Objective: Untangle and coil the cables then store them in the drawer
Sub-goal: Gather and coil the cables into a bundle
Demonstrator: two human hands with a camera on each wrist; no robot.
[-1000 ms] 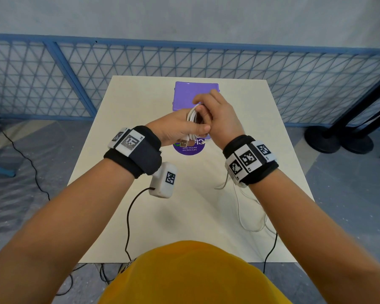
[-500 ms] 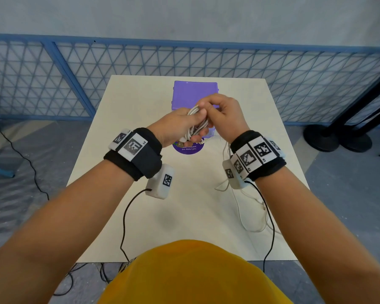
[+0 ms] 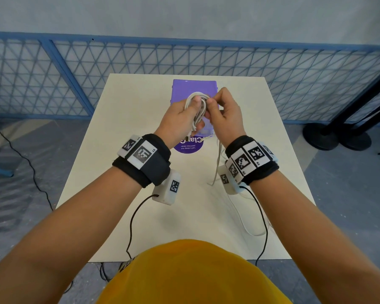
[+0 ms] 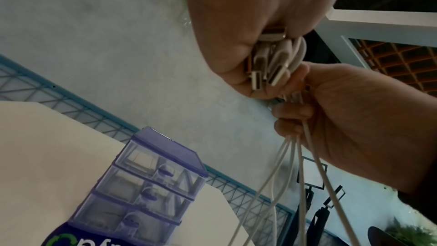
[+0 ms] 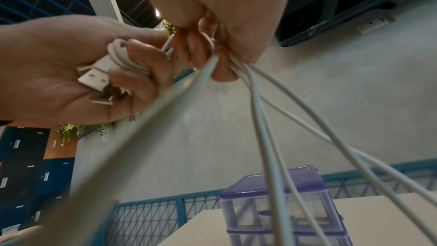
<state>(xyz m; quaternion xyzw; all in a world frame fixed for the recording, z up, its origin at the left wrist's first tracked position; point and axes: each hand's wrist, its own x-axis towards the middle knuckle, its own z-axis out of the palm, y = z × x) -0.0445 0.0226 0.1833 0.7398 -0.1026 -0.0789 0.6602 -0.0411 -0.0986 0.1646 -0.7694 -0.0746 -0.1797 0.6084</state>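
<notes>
My left hand [image 3: 182, 119] grips a bundle of coiled white cables [image 3: 195, 106] above the table, thumb pressed on the loops. USB plugs [image 4: 267, 70] stick out below its curled fingers, also seen as plugs [image 5: 94, 79] in the right wrist view. My right hand [image 3: 224, 113] pinches the cable strands beside the coil; several loose white strands [image 5: 267, 137] hang from it down to the table. The purple drawer unit [image 3: 194, 87] with clear drawers [image 4: 151, 180] stands just behind the hands, its drawers closed.
The cream table [image 3: 123, 132] carries a round purple sticker [image 3: 190, 147] in front of the drawer unit. Loose white cable [image 3: 241, 218] trails near the right front edge. A blue mesh fence [image 3: 75, 69] runs behind the table; black stand bases [image 3: 336, 137] sit on the right floor.
Both hands have lifted and shifted further from me with the coil. The right hand has brought the strands round to the coil's right side, and the loops show more.
</notes>
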